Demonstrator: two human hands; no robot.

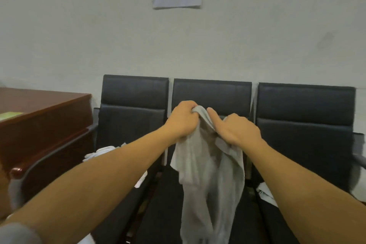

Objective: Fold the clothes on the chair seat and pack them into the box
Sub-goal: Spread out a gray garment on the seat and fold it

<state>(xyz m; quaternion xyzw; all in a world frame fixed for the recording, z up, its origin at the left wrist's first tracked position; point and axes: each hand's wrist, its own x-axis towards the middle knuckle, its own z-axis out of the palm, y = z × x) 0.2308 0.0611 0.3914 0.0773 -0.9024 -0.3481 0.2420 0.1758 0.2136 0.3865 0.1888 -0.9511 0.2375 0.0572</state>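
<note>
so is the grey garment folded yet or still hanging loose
Not folded: the grey garment hangs loose from both hands, left hand and right hand, above the chair seat.

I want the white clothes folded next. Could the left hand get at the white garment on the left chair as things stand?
Probably not yet: the left hand grips the grey garment. The white garment lies uncovered nearby.

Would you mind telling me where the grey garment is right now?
In the head view, the grey garment hangs mid-frame before the middle chair, gripped at its top by the left hand and right hand.
</note>
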